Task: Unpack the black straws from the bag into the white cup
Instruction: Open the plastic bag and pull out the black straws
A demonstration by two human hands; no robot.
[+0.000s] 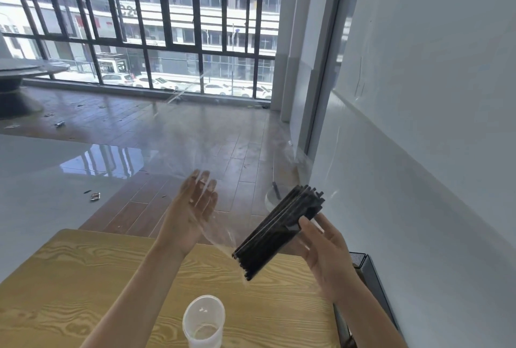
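Nearest me, the white cup (203, 321) stands empty at bottom centre while my right hand (325, 252) grips the black straws (279, 231) and my left hand (192, 208), fingers apart, draws off the bag (220, 238); loosely held, they could spill.

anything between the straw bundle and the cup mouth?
Head view: no solid thing. The black straws, held in the right hand, hang above and right of the white cup; only bare wooden table shows in between.
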